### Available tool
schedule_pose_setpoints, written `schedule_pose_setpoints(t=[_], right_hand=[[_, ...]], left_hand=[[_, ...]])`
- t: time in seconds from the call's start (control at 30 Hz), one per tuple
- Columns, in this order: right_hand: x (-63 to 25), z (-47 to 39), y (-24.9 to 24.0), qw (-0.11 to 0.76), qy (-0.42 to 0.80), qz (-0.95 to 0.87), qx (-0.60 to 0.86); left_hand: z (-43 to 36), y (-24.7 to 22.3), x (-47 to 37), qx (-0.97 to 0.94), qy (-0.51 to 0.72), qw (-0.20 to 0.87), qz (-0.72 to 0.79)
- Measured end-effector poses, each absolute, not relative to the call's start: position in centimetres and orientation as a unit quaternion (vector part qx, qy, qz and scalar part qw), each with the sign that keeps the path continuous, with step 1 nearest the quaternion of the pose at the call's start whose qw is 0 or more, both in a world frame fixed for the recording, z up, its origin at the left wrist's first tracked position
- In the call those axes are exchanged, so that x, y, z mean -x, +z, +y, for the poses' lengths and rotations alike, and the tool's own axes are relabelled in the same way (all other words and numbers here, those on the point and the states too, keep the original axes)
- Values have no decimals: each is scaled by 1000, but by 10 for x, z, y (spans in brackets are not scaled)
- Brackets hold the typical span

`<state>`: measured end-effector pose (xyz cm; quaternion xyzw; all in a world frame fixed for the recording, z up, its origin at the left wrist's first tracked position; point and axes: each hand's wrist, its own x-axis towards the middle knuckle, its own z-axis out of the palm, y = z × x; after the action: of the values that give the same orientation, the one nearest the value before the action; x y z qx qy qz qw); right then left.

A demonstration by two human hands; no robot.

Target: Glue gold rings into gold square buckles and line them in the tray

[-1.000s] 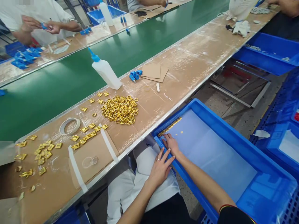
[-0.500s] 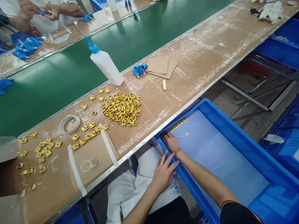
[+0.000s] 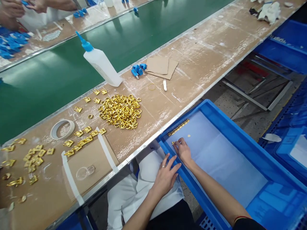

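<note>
Inside the blue tray (image 3: 240, 134), my right hand (image 3: 183, 151) is closed, its fingertips pinching a small gold piece (image 3: 174, 143) at the white lining. Just beyond it, a row of gold pieces (image 3: 178, 127) lies along the tray's corner by the table. My left hand (image 3: 166, 175) rests on the tray's near rim with its fingers spread, a ring on one finger and nothing held. On the table, a heap of gold rings (image 3: 121, 111) sits left of the tray, with square gold pieces (image 3: 82, 143) along a taped cardboard sheet (image 3: 96, 163).
A white bottle with a blue tip (image 3: 103, 67) leans near the green belt (image 3: 57, 60). A tape roll (image 3: 62, 129), blue parts (image 3: 138, 70) and cardboard squares (image 3: 160, 67) lie on the table (image 3: 199, 60). Across the belt, another person's hands (image 3: 35, 5) hold something blue.
My right hand has drawn back from the row of gold pieces toward the near side of the tray. The whole view has shifted slightly. My left hand stays on the rim.
</note>
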<state>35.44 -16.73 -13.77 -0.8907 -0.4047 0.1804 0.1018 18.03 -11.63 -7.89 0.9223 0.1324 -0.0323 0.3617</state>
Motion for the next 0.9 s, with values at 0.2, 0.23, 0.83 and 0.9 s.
schedule_pose_setpoints(t=[0.2, 0.23, 0.83, 0.9], right_hand=[[-350, -177, -142, 147, 132, -420, 886], [-350, -176, -142, 151, 129, -430, 881], [-360, -145, -155, 90, 118, -518, 842], [-359, -146, -155, 89, 116, -519, 842]], left_hand=[[-117, -80, -180, -941, -15, 316, 116], [-116, -80, -180, -943, -13, 313, 115], [-115, -83, -178, -941, -10, 320, 114], [-115, -83, -178, -941, -8, 320, 114]])
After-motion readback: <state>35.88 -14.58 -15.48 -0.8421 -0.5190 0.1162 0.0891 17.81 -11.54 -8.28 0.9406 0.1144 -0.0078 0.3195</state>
